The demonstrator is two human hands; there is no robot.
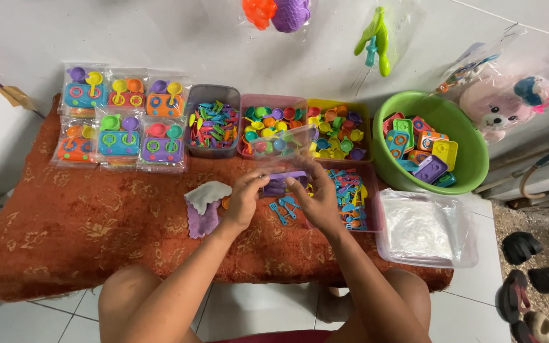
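Both hands [281, 194] on purple toy stove [282, 182]

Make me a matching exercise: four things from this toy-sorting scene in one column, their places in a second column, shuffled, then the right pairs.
Things:
1. green basin
2. purple cloth
3. packed toy sets
4. clear bag stack

Places:
A. far left of the rust-red cushion
B. on the cushion just left of the left hand
C. near right, in front of the basin
D. far right, holding toy stoves

Pairs: 1-D, 2-B, 3-A, 4-C
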